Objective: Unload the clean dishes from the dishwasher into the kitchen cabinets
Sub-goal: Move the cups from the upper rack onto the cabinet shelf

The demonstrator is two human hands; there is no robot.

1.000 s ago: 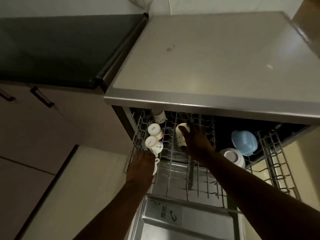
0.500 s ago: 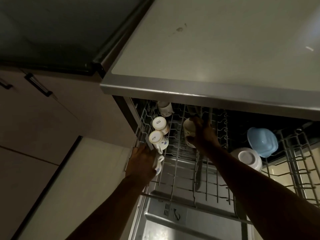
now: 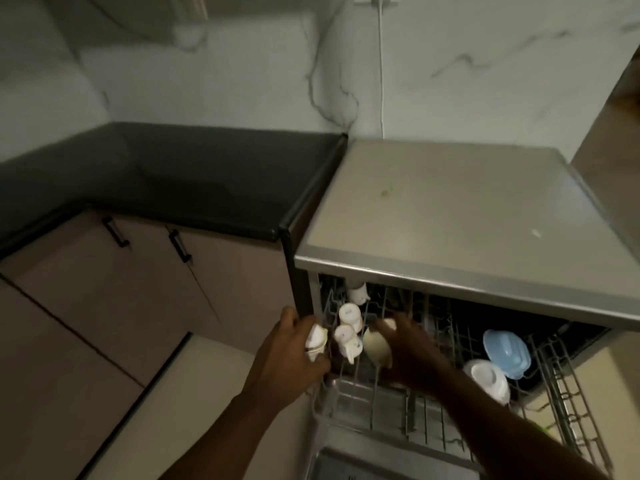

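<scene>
The dishwasher's wire rack (image 3: 568,403) is pulled out under a steel top. My left hand (image 3: 287,358) is closed around a white cup (image 3: 317,339), held just outside the rack's left edge. My right hand (image 3: 412,351) grips another pale cup (image 3: 375,346), tilted above the rack. Two white cups (image 3: 348,336) stand upside down along the rack's left side, with a third (image 3: 358,292) farther back under the top. At the right of the rack sit a white bowl (image 3: 486,379) and a light blue bowl (image 3: 507,348).
A black countertop (image 3: 180,178) runs to the left of the dishwasher, above beige cabinet doors (image 3: 145,282) with black handles. The dishwasher's steel top (image 3: 450,216) overhangs the rack. The open dishwasher door (image 3: 363,465) lies below. A white cable hangs down the marble wall.
Both hands have lifted cups off the rack: the left cup came out over the left edge, the right cup was drawn back toward me. The camera tilted up, showing wall and counter.
</scene>
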